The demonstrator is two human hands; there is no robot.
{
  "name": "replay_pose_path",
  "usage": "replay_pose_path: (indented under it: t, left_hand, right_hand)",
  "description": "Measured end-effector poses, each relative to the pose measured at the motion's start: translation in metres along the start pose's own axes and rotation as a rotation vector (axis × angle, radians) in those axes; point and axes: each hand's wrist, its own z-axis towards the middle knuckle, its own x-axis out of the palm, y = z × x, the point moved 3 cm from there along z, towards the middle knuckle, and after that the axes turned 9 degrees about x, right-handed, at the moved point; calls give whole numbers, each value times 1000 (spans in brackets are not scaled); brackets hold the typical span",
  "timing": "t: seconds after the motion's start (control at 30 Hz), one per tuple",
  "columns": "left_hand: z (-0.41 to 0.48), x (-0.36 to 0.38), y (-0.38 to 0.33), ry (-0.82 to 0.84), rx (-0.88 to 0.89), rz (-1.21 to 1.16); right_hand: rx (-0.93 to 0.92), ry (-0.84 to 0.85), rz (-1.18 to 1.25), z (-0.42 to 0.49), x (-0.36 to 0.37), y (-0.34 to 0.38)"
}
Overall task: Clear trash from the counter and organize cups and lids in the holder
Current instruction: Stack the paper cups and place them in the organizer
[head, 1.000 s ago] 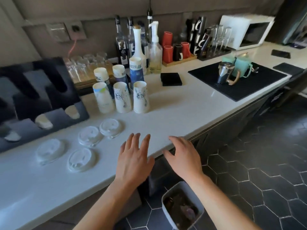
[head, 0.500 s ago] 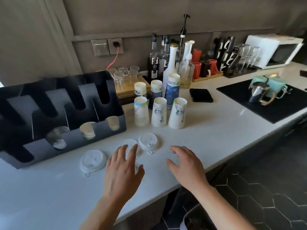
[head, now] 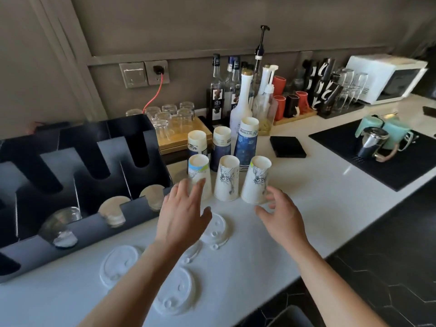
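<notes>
My left hand (head: 181,213) is spread out with straight fingers, right in front of the left white paper cup (head: 199,175). I cannot tell if it touches. My right hand (head: 280,218) is loose, fingers a bit bent, just beside the right white paper cup (head: 256,180), holding nothing. The middle white paper cup (head: 227,178) stands between them. All three stand tall and upside down, wide mouths on the white table (head: 318,201). Round white plastic lids (head: 217,228) lie flat near my arms. The black cup holder (head: 94,223) sits to the left.
</notes>
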Motion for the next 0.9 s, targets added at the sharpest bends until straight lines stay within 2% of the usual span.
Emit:
replay_pose_path:
  t: [0.23,0.37,0.53,0.73,0.9]
  left_hand:
    - [75,30,19,26,-160,-78]
    - [104,45,34,39,-312,-145]
    - [119,49,45,-14,-370,-95]
    - [115,52,44,17,-382,-107]
    - [104,33,49,-158,-381,-175]
  right_hand:
    - [49,11,100,78,9,-19]
    - [33,170,126,109,21,-33]
    - [-5,294,249,128,34,-42]
    - [-8,286,268,130,47,-46]
    - [14,191,320,132,40,-45]
